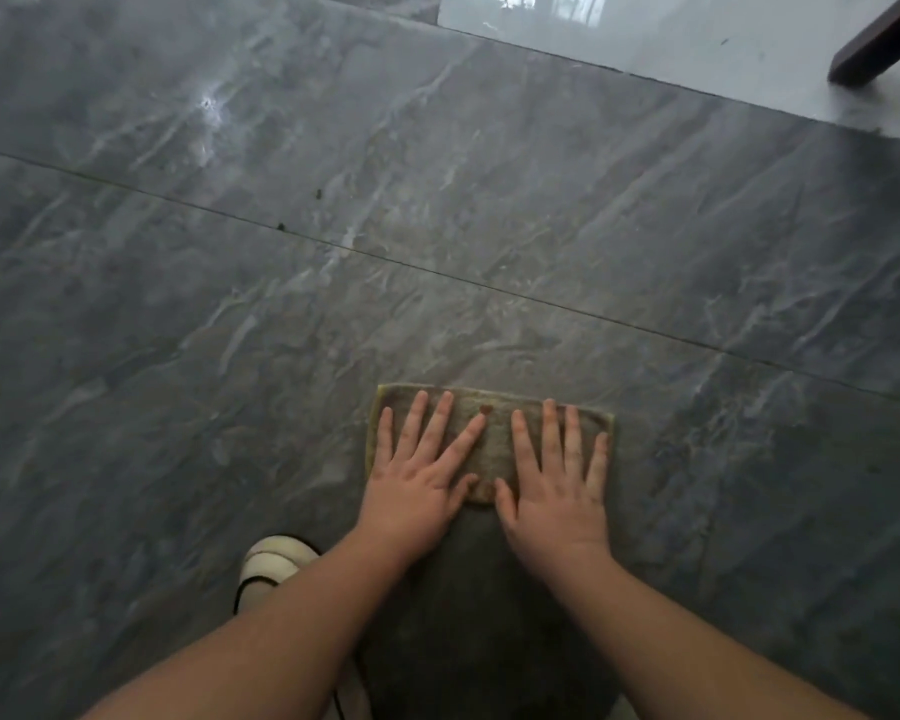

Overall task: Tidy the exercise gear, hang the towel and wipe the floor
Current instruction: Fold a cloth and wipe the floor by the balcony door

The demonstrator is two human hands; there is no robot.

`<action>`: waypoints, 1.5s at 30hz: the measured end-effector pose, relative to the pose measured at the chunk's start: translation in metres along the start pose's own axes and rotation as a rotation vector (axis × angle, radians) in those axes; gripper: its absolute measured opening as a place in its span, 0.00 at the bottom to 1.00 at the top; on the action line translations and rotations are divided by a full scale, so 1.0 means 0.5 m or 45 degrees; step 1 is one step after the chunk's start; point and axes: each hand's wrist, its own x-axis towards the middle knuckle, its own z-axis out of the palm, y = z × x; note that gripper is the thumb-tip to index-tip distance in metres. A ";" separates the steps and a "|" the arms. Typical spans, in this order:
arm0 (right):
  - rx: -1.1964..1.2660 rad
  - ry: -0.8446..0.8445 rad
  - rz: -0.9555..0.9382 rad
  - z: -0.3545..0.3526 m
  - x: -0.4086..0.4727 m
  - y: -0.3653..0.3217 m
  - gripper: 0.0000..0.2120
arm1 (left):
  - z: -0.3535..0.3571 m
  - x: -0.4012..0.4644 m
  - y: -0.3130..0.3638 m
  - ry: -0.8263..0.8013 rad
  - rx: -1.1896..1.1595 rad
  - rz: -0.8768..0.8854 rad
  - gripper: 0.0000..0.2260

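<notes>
Both grips released — left hand [417,491], right hand [557,496] flat, fingers spread, on cloth [494,433] — grey floor [281,330].

An indoor room, likely a home: polished grey marble floor [230,304], a paler tile [645,39] reflecting a window, a dark furniture leg [879,44].

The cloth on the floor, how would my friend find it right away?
Look at the big dark grey marble floor. Near the bottom middle, the left hand and right hand press flat on the cloth. It is the only brownish, yellow-edged rectangle there.
</notes>
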 end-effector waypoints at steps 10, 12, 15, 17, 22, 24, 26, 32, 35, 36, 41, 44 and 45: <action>-0.055 0.049 -0.061 -0.017 0.100 0.016 0.40 | -0.025 0.084 -0.013 0.054 0.016 -0.027 0.29; -0.060 0.062 -0.049 -0.039 0.153 0.015 0.39 | -0.051 0.138 -0.031 0.063 0.032 -0.026 0.30; -0.054 0.082 -0.013 -0.075 0.240 0.017 0.40 | -0.096 0.227 -0.053 0.077 0.053 -0.042 0.30; -0.055 0.107 -0.004 -0.099 0.299 0.023 0.40 | -0.123 0.282 -0.064 0.101 0.061 -0.053 0.29; -0.044 0.143 0.010 -0.163 0.437 0.043 0.39 | -0.187 0.421 -0.090 0.142 0.083 -0.043 0.30; -0.043 0.152 0.037 -0.194 0.494 0.049 0.39 | -0.217 0.483 -0.099 0.143 0.093 -0.038 0.29; -0.038 0.144 0.052 -0.230 0.557 0.057 0.38 | -0.254 0.548 -0.108 0.124 0.091 -0.034 0.29; -0.007 0.130 0.088 -0.325 0.750 0.083 0.37 | -0.371 0.745 -0.132 0.001 0.025 -0.040 0.28; 0.005 0.096 0.099 -0.367 0.818 0.090 0.37 | -0.416 0.816 -0.144 -0.050 0.043 -0.019 0.28; 0.012 0.077 0.101 -0.375 0.832 0.091 0.37 | -0.425 0.831 -0.147 -0.057 0.045 -0.011 0.28; 0.025 -0.034 0.102 -0.390 0.855 0.094 0.38 | -0.439 0.849 -0.153 -0.126 0.022 0.020 0.29; 0.030 -0.148 0.127 -0.401 0.857 0.096 0.39 | -0.453 0.854 -0.154 -0.246 -0.009 0.029 0.29; 0.027 -0.170 0.135 -0.403 0.858 0.096 0.39 | -0.456 0.858 -0.154 -0.287 -0.012 0.034 0.29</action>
